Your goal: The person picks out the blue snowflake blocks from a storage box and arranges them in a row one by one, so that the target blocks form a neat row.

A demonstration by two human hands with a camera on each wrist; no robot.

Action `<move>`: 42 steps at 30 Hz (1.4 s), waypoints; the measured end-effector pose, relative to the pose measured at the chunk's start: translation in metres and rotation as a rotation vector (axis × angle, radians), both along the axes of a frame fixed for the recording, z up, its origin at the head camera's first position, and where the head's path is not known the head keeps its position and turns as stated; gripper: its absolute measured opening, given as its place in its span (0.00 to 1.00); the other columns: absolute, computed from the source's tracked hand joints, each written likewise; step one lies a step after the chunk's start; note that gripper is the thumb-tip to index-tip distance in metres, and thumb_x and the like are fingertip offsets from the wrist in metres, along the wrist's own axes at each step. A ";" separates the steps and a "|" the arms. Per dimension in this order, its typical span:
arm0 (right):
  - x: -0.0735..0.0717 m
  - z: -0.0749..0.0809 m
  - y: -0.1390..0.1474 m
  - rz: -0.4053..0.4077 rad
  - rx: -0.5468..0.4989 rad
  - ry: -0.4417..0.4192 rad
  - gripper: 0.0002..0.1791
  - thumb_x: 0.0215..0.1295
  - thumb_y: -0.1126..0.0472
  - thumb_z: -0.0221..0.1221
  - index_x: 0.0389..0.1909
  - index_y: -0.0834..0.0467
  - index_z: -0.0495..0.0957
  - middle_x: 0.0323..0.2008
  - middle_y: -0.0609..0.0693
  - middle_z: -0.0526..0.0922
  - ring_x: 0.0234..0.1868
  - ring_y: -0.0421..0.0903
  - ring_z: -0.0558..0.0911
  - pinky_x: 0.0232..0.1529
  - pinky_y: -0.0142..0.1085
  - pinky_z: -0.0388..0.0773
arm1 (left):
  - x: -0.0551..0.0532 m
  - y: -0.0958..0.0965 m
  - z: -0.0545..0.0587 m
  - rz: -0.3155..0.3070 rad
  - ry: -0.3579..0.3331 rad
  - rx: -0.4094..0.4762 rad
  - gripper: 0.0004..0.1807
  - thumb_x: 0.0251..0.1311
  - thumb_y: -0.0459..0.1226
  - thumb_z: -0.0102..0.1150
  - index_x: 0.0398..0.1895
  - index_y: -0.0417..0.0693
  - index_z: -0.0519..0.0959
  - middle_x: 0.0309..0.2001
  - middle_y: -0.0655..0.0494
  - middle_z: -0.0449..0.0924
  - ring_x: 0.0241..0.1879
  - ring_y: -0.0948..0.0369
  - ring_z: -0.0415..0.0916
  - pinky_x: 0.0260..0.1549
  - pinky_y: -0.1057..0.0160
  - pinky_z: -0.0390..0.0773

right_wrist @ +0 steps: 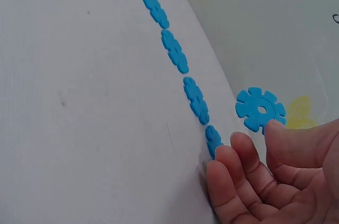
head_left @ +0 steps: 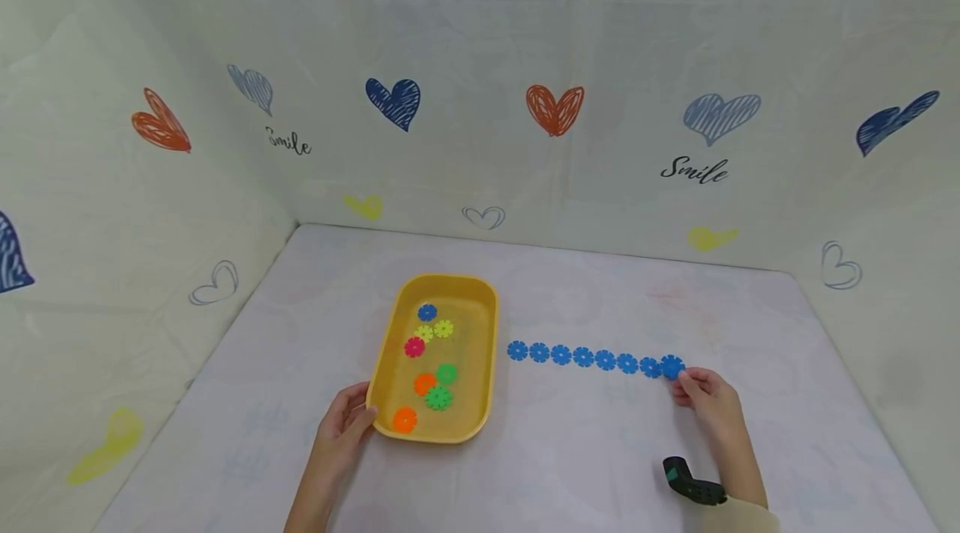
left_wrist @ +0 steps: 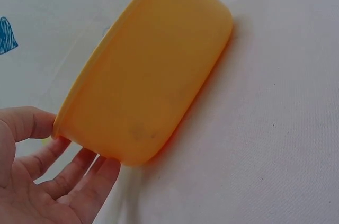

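Observation:
My left hand (head_left: 342, 424) grips the near left corner of a yellow tray (head_left: 486, 383), thumb on the rim and fingers under it in the left wrist view. Several notched plastic discs lie in the tray: a blue disc (head_left: 427, 313), yellow ones, a pink disc (head_left: 414, 347), green and orange ones. To its right runs a row of blue notched discs (head_left: 583, 357) laid flat on the table. At the row's right end my right hand (head_left: 711, 404) pinches a blue notched disc (right_wrist: 254, 105) between thumb and fingertip, raised over the last disc (right_wrist: 213, 140).
The white-covered table (head_left: 570, 466) is enclosed by pale cloth walls (head_left: 480, 16) with printed hearts and lettering. A black strap device (head_left: 693, 485) sits at my right wrist, by a light sleeve (head_left: 738, 516).

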State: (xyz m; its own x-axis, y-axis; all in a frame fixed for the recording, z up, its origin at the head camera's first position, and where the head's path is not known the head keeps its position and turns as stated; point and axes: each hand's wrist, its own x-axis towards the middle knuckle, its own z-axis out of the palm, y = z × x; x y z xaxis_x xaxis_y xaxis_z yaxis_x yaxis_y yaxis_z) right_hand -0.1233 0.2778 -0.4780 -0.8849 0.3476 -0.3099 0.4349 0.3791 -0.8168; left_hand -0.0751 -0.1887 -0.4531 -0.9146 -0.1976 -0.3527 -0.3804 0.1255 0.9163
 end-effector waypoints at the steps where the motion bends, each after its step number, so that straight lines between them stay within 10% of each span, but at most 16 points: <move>1: 0.001 -0.001 0.002 -0.006 0.001 -0.005 0.23 0.71 0.54 0.45 0.55 0.70 0.63 0.41 0.60 0.79 0.28 0.30 0.77 0.28 0.17 0.74 | 0.000 0.000 0.000 0.000 0.001 -0.001 0.23 0.66 0.33 0.47 0.63 0.38 0.60 0.62 0.36 0.64 0.58 0.49 0.66 0.47 0.74 0.77; 22: 0.004 0.005 0.042 -0.048 0.033 -0.100 0.28 0.70 0.49 0.44 0.55 0.72 0.64 0.30 0.50 0.80 0.25 0.34 0.77 0.23 0.21 0.74 | 0.000 0.001 0.001 -0.010 0.006 -0.003 0.23 0.65 0.32 0.47 0.63 0.38 0.61 0.62 0.38 0.64 0.57 0.50 0.67 0.47 0.74 0.76; 42: -0.011 0.006 0.058 0.094 -0.002 -0.156 0.25 0.69 0.56 0.48 0.49 0.77 0.64 0.21 0.46 0.75 0.20 0.39 0.79 0.25 0.32 0.81 | 0.001 0.000 0.001 -0.001 0.009 -0.013 0.23 0.65 0.31 0.47 0.63 0.39 0.61 0.61 0.38 0.65 0.56 0.53 0.68 0.47 0.74 0.76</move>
State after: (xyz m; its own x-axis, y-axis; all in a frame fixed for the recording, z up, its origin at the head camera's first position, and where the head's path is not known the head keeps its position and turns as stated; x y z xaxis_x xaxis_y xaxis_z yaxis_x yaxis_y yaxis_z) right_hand -0.1340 0.3360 -0.4720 -0.8545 0.2654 -0.4465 0.5194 0.4225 -0.7428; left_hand -0.0741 -0.1888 -0.4523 -0.9179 -0.2009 -0.3422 -0.3724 0.1381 0.9178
